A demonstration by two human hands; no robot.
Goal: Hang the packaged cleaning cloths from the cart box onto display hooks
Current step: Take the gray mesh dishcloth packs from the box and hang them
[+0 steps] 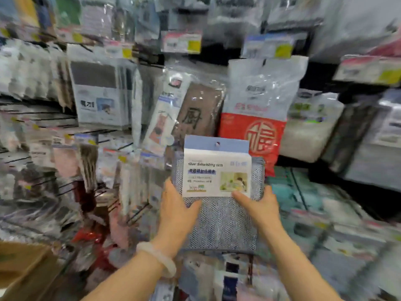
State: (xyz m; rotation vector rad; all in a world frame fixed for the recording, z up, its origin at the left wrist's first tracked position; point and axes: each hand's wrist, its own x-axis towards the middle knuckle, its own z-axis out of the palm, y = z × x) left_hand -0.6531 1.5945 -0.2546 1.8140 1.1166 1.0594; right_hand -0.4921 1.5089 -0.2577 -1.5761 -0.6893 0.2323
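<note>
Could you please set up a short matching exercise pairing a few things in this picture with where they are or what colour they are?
Things:
1. silver dishwashing cloth pack
2. red-bottomed pack
3. brown cloth pack
4. pale bracelet

Descriptions:
A. on the left wrist
B. gripped by left hand and right hand
C. hanging right of the brown one
D. bears a dark character

Pairs: 1-B, 2-C, 3-D, 4-A

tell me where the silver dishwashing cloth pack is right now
Centre of the head view: the silver dishwashing cloth pack is held between both hands, in front of the brown cloth pack and red-and-white bag.
</note>
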